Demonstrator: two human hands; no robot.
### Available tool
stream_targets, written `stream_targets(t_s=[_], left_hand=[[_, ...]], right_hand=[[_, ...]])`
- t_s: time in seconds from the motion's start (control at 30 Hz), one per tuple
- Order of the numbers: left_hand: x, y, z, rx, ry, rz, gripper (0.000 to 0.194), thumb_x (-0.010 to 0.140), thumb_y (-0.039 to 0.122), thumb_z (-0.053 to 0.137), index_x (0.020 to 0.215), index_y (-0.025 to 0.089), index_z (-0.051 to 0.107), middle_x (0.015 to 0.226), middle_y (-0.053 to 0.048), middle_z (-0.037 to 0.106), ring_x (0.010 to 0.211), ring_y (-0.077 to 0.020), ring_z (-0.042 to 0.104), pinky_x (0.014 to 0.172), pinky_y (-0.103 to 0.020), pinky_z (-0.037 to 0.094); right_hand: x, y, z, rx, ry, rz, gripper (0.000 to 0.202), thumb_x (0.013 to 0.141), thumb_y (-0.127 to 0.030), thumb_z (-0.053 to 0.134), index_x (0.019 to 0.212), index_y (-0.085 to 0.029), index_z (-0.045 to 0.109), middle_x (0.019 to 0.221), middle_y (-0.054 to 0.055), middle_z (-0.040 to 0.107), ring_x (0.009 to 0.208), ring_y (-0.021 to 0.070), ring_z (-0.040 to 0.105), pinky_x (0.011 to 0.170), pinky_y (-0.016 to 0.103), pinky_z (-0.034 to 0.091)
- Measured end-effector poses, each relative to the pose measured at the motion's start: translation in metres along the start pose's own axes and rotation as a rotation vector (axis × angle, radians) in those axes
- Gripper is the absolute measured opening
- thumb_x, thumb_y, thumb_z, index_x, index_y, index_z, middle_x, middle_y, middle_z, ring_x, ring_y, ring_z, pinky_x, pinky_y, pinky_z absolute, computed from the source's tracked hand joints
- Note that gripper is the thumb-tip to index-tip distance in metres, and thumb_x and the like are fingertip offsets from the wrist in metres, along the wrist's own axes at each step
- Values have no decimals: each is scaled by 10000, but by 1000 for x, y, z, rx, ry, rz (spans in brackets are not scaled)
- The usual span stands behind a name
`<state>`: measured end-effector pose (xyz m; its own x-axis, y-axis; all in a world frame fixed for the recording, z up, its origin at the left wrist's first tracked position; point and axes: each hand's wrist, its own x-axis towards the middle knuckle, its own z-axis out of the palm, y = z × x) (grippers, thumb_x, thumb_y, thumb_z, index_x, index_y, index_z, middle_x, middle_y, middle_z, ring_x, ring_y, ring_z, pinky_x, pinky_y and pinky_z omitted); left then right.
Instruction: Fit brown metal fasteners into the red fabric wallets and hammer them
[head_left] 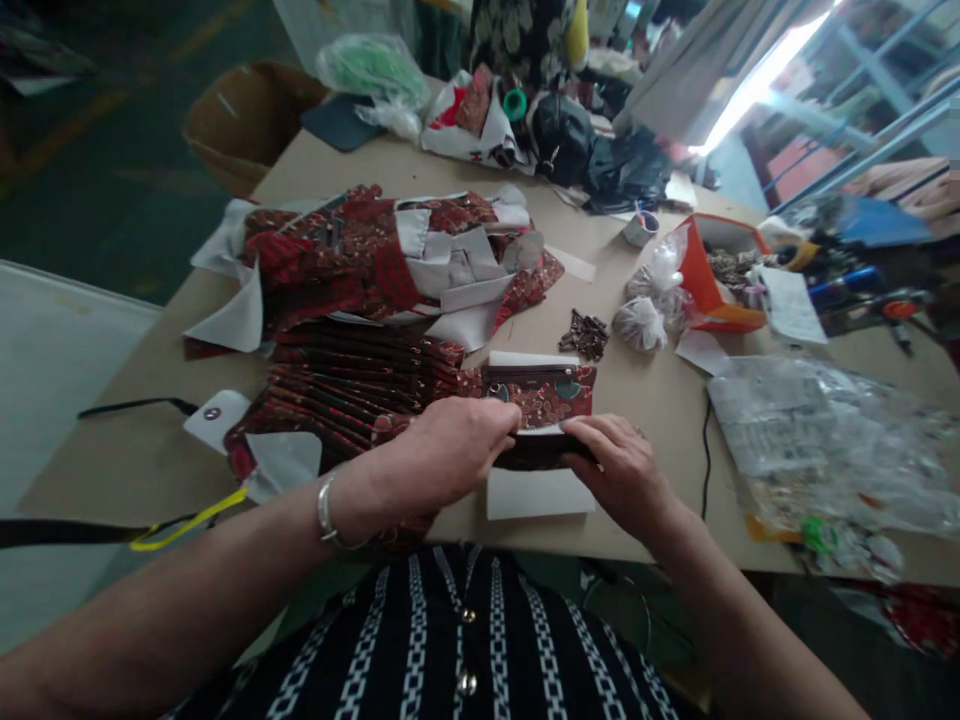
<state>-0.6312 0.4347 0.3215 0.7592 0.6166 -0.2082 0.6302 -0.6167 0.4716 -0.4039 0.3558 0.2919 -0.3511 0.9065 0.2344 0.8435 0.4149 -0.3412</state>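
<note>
A patterned red-brown fabric piece (551, 400) with a zipper along its top lies in front of me. At its near side, a dark folded edge (536, 452) is held up between my hands. My left hand (465, 445) grips that edge at its left end, fingers closed. My right hand (619, 460) pinches the right end between thumb and fingers. White paper (540, 497) lies under the near side, and another white strip shows beyond the zipper. Left of the piece is a row of stacked patterned pieces (337, 375), partly behind my left forearm.
Small dark metal parts (583, 335) are piled beyond my right hand. Farther right are knotted plastic bags (643, 322), an orange box (701, 270) and a clear plastic sheet (832, 440). Fabric scraps and papers (330, 265) heap at the back left; a cardboard box (240, 120) stands behind.
</note>
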Motion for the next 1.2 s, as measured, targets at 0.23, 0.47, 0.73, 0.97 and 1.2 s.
stream_targets(t_s=[0.23,0.47,0.73,0.97,1.2], left_hand=[[24,-17,30,-267,-77,-29,150,867,249,454,795,188,571,746,-19,631,690,-152,582,646,-253,418],[126,-48,73,-79,-23,-247,243,869,304,437,937,178,634,881,-110,688,839,-245,643,726,-326,466],[171,-71,98,-13,-65,-345,277,871,313,440,941,143,646,869,-153,686,838,-262,660,729,-332,487],[181,-76,97,25,-108,-327,266,862,290,458,918,129,663,862,-168,690,813,-267,663,694,-333,494],[162,-50,95,115,30,-178,284,857,133,423,1048,56,619,1040,-231,636,997,-304,596,840,-449,448]], right_hand=[[-18,32,-5,395,-342,411,197,855,-313,547,994,-204,634,785,6,672,681,130,614,634,247,477],[22,146,63,455,-293,723,304,737,-451,557,693,-160,633,526,-39,523,481,99,454,473,215,366],[40,190,111,282,-199,715,229,786,-340,501,723,-175,647,698,18,640,662,142,544,632,234,400],[44,197,117,216,-221,716,171,758,-309,560,672,-193,652,677,23,663,646,151,565,636,244,407],[47,182,117,205,-128,713,279,741,-450,515,675,-193,602,706,62,673,661,185,601,625,278,458]])
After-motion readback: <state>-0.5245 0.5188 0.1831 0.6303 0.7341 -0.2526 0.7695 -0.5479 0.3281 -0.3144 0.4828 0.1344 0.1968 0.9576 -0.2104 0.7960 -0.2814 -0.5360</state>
